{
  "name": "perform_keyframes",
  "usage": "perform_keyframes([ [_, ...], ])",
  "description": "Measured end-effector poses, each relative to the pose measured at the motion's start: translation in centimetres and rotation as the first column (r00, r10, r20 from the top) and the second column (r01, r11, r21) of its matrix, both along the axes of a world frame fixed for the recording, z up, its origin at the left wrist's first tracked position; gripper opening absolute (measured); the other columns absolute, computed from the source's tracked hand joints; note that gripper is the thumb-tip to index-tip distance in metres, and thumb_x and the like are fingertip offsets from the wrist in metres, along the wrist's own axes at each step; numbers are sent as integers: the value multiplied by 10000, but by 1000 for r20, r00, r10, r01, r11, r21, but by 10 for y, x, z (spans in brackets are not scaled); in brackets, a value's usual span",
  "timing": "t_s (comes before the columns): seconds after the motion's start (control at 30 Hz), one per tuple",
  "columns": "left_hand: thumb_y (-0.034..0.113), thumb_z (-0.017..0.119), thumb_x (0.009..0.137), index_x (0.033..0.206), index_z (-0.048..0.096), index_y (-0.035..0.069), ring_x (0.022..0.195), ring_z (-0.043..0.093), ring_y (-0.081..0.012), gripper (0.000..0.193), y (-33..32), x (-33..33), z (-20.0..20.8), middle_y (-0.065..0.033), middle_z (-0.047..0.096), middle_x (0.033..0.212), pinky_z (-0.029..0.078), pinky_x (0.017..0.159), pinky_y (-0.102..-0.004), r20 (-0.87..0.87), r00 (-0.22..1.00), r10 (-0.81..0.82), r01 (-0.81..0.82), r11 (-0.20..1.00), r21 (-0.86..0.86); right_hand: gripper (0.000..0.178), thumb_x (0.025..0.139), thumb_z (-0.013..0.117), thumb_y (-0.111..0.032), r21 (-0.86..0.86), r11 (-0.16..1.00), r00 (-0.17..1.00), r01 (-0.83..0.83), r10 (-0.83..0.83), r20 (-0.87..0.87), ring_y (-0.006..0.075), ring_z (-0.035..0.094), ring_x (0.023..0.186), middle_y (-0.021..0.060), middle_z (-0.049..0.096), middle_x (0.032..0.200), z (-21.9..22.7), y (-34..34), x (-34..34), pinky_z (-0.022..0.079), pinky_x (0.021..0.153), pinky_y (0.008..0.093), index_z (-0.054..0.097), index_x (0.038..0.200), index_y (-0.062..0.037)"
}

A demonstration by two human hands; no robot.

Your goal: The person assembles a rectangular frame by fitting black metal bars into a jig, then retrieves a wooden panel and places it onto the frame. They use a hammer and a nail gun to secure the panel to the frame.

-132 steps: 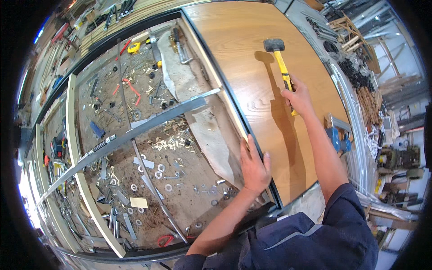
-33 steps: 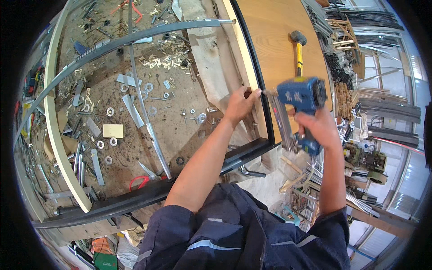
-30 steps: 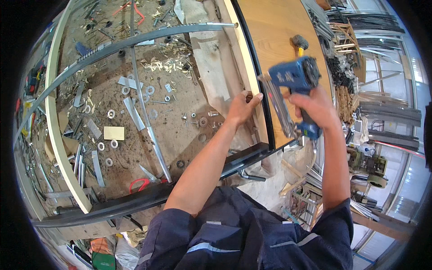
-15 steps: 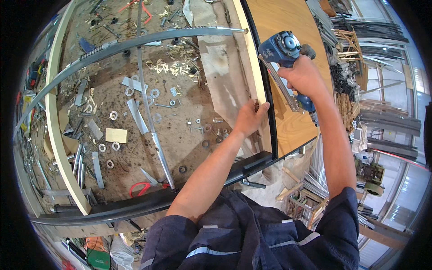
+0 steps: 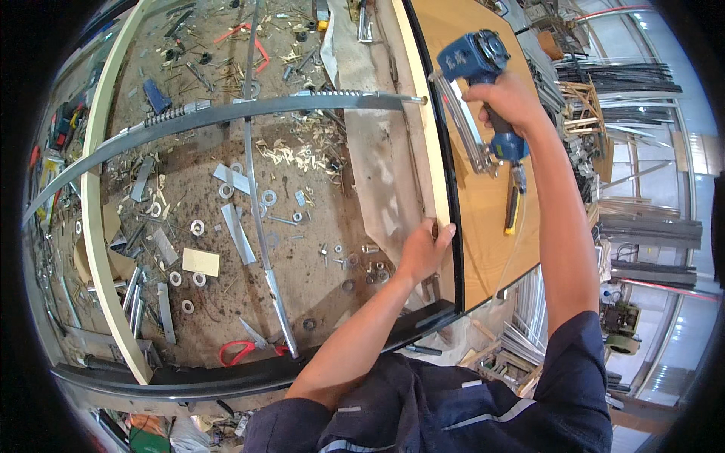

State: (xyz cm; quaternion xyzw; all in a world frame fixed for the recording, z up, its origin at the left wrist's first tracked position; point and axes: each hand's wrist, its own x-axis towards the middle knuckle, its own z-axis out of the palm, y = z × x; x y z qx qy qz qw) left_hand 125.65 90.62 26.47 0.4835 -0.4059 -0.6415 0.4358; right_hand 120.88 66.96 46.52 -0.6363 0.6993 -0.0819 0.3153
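In my right hand (image 5: 513, 103) is a blue nail gun (image 5: 507, 146), held by its grip above the wood-coloured panel (image 5: 477, 253). Its slim metal magazine slants beside the black frame edge, and a black and yellow hose fitting (image 5: 513, 213) hangs below the grip. My left hand (image 5: 424, 255) grips a pale wooden strip (image 5: 420, 79) running along the inside of the black frame (image 5: 447, 143). The thumb lies over the strip; most of the fingers are hidden behind it. A curved grey metal bar (image 5: 219, 114) reaches that strip well beyond my left hand.
A thin metal rod (image 5: 257, 196) crosses under the curved bar. Another wooden strip (image 5: 92, 219) spans the frame's left side. Washers, bolts, wood chips and red-handled scissors (image 5: 236, 352) lie on the brown surface. Metal stock (image 5: 649, 232) is stacked at the right.
The view has shifted, so the frame sits lower. My right hand has moved the nail gun farther away over the panel, showing its hose fitting. My left hand stays on the strip.
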Motion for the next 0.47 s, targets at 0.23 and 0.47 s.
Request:
perform_keyframes([
  [0.23,374,605,978,1072,557,-50,873,685,-405,436,5,-7,-8,-260,686,918,526,772,-442,90,996,-10,9,1000,7,186,745,737,-178,14,1000,1000,10,-10,-2,151,587,553,81,620,701,-19,-89,28,487,495,313,672,829,-25],
  [0.47,448,627,944,1181,529,-17,957,675,-420,531,0,-6,-6,-283,678,993,512,855,-473,205,973,-108,88,991,101,153,779,712,-146,2,1000,998,-17,17,-63,162,591,553,78,613,663,-25,-135,53,545,527,344,661,779,-1],
])
